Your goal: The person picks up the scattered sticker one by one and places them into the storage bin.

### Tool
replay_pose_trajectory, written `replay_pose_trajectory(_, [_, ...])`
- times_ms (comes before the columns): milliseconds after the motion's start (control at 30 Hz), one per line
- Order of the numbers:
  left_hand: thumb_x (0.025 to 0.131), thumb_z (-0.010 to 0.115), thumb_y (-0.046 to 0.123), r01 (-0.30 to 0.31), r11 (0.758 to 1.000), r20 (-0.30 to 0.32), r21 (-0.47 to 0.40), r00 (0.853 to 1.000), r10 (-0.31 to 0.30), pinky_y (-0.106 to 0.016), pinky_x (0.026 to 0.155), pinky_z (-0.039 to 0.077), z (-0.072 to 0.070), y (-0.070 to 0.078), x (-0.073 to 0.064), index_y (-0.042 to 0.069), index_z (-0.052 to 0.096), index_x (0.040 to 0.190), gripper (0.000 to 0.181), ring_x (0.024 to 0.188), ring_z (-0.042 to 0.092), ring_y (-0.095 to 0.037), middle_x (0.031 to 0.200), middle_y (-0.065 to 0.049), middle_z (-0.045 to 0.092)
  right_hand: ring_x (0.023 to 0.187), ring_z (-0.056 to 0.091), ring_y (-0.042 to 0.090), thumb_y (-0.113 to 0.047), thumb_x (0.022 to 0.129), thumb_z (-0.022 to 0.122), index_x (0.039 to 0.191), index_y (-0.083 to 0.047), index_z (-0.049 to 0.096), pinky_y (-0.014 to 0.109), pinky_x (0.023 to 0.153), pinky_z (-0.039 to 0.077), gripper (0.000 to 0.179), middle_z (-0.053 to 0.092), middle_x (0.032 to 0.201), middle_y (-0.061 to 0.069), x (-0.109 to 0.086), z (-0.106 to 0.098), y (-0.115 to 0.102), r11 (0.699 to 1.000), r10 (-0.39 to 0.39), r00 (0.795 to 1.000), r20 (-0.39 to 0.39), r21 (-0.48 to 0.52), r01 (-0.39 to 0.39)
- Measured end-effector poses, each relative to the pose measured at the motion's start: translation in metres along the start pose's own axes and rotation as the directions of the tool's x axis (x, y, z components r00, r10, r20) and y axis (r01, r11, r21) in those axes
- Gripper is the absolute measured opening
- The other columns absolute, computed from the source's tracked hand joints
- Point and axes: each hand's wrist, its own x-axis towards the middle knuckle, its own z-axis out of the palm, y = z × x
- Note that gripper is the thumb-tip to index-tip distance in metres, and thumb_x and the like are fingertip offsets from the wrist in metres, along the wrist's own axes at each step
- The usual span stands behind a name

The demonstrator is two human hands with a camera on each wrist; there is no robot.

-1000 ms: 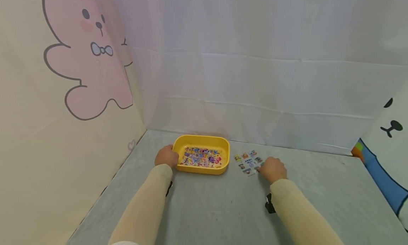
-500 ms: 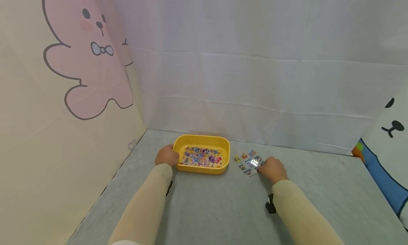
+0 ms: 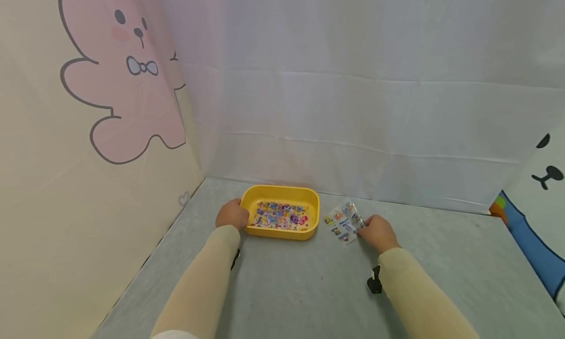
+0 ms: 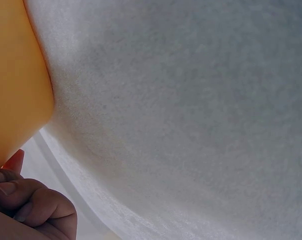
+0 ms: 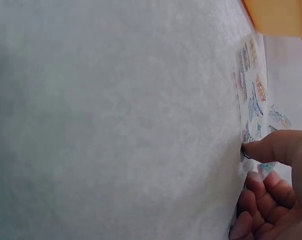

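Note:
A yellow tray (image 3: pixel 280 234) stands on the table, and many small colourful stickers or printed pieces (image 3: pixel 282 216) lie on its floor. My left hand (image 3: pixel 231 215) grips the tray's left wall; in the left wrist view its fingers (image 4: pixel 36 202) are curled by the tray's side. To the right of the tray is a clear sticker sheet (image 3: pixel 341 222) with several small cartoon pictures. My right hand (image 3: pixel 378 233) pinches the sheet's right edge, thumb (image 5: pixel 271 146) on top and fingers curled beneath. Part of the sheet looks slightly raised off the table.
A grey cloth-like surface covers the table (image 3: pixel 309 290). A white curtain (image 3: pixel 353 108) hangs along the back edge. Cream panels with a pink bear (image 3: pixel 132 89) and a white animal print (image 3: pixel 552 182) flank the left and right sides.
The sticker sheet has gone from lying flat to being lifted slightly at its right and back, a glare passing over it. My left hand and the tray have stayed put.

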Motion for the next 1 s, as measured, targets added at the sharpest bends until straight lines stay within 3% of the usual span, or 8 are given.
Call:
replay_pose_trajectory(300, [0.098,0.056,0.015,-0.004,1.000,0.003,0.010,1.000,0.004,-0.052,0.100,0.050,-0.001,0.001,0.000,0.003,0.055,0.148,0.052,0.113,0.062,-0.033,0.134,-0.017,0.065,0.072,0.050,0.025,-0.009,0.089,0.061,0.088,-0.001,0.058,0.036,0.062,0.040,0.009,0.056,0.080,0.011,-0.001,-0.002,0.004,0.996,-0.058,0.998,-0.035,0.063,0.061])
replay_pose_trajectory(400, [0.098,0.056,0.015,-0.002,1.000,0.006,0.011,1.000,0.002,-0.052,0.101,0.049,-0.001,0.001,-0.001,0.003,0.054,0.148,0.052,0.112,0.062,-0.033,0.134,-0.018,0.065,0.071,0.051,0.024,-0.010,0.090,0.057,0.085,-0.002,0.059,0.035,0.061,0.040,0.010,0.056,0.079,0.009,0.001,-0.003,0.007,0.993,-0.086,0.995,-0.051,0.083,0.090])
replay_pose_trajectory(733, [0.098,0.055,0.015,-0.004,1.000,0.003,0.026,1.000,0.004,-0.052,0.101,0.048,-0.001,0.000,-0.002,0.002,0.053,0.149,0.053,0.113,0.062,-0.034,0.135,-0.019,0.064,0.073,0.065,0.019,-0.011,0.098,0.054,0.098,0.007,0.068,0.032,0.065,0.049,0.023,0.071,0.078,0.006,0.000,-0.005,0.009,0.972,-0.050,0.999,-0.009,0.230,0.050])
replay_pose_trajectory(1000, [0.098,0.054,0.015,-0.006,1.000,0.002,0.023,1.000,0.006,-0.052,0.101,0.049,-0.002,0.001,-0.003,0.002,0.053,0.149,0.053,0.113,0.062,-0.034,0.135,-0.019,0.064,0.067,0.067,0.017,-0.008,0.095,0.050,0.101,0.010,0.069,0.033,0.062,0.051,0.026,0.073,0.076,0.006,-0.009,-0.014,0.003,0.985,0.002,0.999,0.034,0.170,-0.008])
